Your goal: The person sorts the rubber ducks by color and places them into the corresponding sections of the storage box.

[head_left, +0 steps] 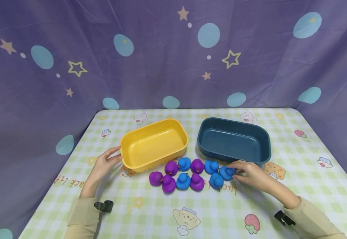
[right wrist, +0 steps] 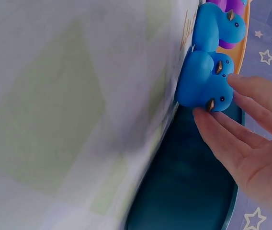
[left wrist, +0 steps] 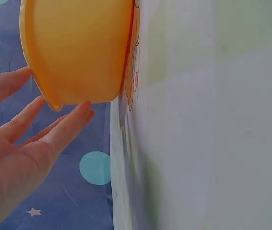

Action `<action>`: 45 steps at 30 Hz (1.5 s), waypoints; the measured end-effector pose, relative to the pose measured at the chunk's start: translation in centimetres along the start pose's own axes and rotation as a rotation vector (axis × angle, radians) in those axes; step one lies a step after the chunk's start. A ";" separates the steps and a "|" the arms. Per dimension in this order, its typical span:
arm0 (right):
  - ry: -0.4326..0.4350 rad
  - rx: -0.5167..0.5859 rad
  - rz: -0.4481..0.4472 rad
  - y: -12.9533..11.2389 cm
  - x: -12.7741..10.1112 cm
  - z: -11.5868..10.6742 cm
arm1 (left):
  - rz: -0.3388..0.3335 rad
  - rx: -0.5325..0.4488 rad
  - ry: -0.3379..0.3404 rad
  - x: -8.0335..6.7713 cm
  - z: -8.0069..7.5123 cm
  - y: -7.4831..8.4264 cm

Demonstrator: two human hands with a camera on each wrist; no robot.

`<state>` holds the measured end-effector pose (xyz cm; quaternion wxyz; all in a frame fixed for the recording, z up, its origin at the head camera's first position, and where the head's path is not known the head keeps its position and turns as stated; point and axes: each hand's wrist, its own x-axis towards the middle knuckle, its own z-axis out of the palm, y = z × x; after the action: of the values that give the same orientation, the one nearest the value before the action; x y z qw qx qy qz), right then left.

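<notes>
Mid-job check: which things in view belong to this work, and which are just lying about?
Likely part of the work:
right hand, holding the rightmost blue duck
left hand, touching the yellow tub
other blue ducks
purple ducks
dark blue tub, probably

Just surroundings:
patterned tablecloth
purple curtain
black wrist cameras, worn, not handled

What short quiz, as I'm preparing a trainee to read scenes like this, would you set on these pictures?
1. True or false: the left hand is at the teal tub.
2. How many purple ducks are there?
3. Pick the colour of the duck at the fingertips of the right hand: A) purple; B) blue; C) yellow.

Key:
1. False; it is at the end of the yellow tub.
2. Five.
3. B.
</notes>
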<state>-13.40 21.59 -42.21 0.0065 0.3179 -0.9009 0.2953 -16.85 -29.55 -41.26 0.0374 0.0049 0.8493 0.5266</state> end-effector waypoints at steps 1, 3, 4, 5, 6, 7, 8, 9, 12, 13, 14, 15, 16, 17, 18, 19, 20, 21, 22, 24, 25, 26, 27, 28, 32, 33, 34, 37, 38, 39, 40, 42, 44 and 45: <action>-0.001 0.002 -0.002 0.0 0.0 0.0 | 0.001 -0.009 -0.003 0.0 0.0 0.0; -0.002 0.006 -0.004 0.1 0.1 0.0 | 0.005 -0.021 -0.007 0.0 0.0 0.0; -0.001 0.002 -0.006 0.1 0.1 0.1 | 0.007 -0.025 -0.008 0.0 0.0 0.0; -0.002 0.002 -0.006 0.1 0.1 0.1 | 0.009 -0.026 -0.007 0.0 0.0 0.0; -0.002 0.002 -0.007 0.1 0.2 0.1 | 0.012 -0.025 -0.006 0.0 0.0 0.1; -0.002 0.001 -0.010 0.2 0.2 0.2 | 0.014 -0.027 -0.006 0.0 0.0 0.1; -0.004 0.003 -0.012 0.2 0.2 0.2 | 0.017 -0.028 -0.007 0.0 0.0 0.1; -0.004 0.002 -0.014 0.2 0.2 0.2 | 0.022 -0.024 -0.008 0.0 0.1 0.1; 0.003 -0.004 -0.028 0.2 0.3 0.3 | 0.024 -0.025 -0.014 0.1 0.2 0.2; 0.008 -0.009 -0.034 0.2 0.3 0.3 | 0.020 -0.024 -0.016 0.1 0.2 0.3; 0.014 -0.015 -0.040 0.1 0.3 0.3 | 0.014 -0.020 -0.017 0.1 0.3 0.3; 0.019 -0.021 -0.043 0.1 0.3 0.3 | 0.009 -0.015 -0.017 0.1 0.3 0.3; 0.023 -0.027 -0.046 0.1 0.3 0.3 | 0.004 -0.015 -0.018 0.1 0.3 0.3; 0.027 -0.035 -0.049 0.1 0.3 0.4 | -0.002 -0.014 -0.019 0.1 0.3 0.3; 0.032 -0.043 -0.052 0.1 0.3 0.4 | -0.005 -0.012 -0.019 0.1 0.3 0.3; 0.036 -0.053 -0.055 0.1 0.3 0.4 | -0.008 -0.011 -0.019 0.2 0.3 0.3; 0.039 -0.060 -0.060 0.1 0.3 0.4 | -0.009 -0.012 -0.020 0.2 0.4 0.3; 0.044 -0.070 -0.065 0.1 0.3 0.4 | -0.011 -0.009 -0.020 0.1 0.4 0.3; 0.050 -0.079 -0.072 0.1 0.3 0.4 | -0.012 -0.007 -0.020 0.1 0.4 0.3; 0.060 -0.096 -0.089 0.0 0.4 0.4 | -0.017 -0.001 -0.022 0.1 0.4 0.4; 0.064 -0.101 -0.097 -0.1 0.4 0.4 | -0.021 0.003 -0.024 0.1 0.4 0.5; 0.070 -0.106 -0.106 -0.1 0.4 0.4 | -0.024 0.009 -0.024 0.1 0.4 0.6; 0.075 -0.112 -0.115 -0.2 0.4 0.3 | -0.027 0.014 -0.025 0.1 0.4 0.6; 0.080 -0.117 -0.124 -0.3 0.4 0.3 | -0.027 0.016 -0.027 0.1 0.4 0.7; 0.105 -0.136 -0.166 -0.6 0.6 0.0 | -0.037 0.031 -0.025 0.1 0.4 0.8; 0.109 -0.137 -0.176 -0.7 0.6 -0.1 | -0.040 0.037 -0.022 0.1 0.4 0.8; 0.116 -0.138 -0.184 -0.8 0.7 -0.2 | -0.042 0.043 -0.018 0.1 0.5 0.8; 0.127 -0.128 -0.200 -1.1 0.8 -0.5 | -0.046 0.058 -0.010 0.1 0.5 0.8; 0.131 -0.124 -0.205 -1.2 0.9 -0.6 | -0.045 0.062 -0.008 0.1 0.5 0.8; 0.134 -0.121 -0.208 -1.3 1.0 -0.7 | -0.042 0.065 -0.007 0.1 0.5 0.8; 0.135 -0.115 -0.210 -1.4 1.0 -0.8 | -0.039 0.066 -0.007 0.1 0.5 0.8; 0.135 -0.106 -0.211 -1.6 1.2 -0.9 | -0.035 0.068 -0.008 0.1 0.5 0.8; 0.131 -0.097 -0.208 -1.7 1.4 -1.0 | -0.032 0.070 -0.014 0.1 0.4 0.9; 0.130 -0.092 -0.206 -1.8 1.6 -1.1 | -0.033 0.070 -0.015 0.1 0.4 0.9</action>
<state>-13.80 20.14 -40.06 0.1098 0.3882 -0.8739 0.2712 -16.98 -28.75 -40.62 0.0523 -0.0037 0.8670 0.4956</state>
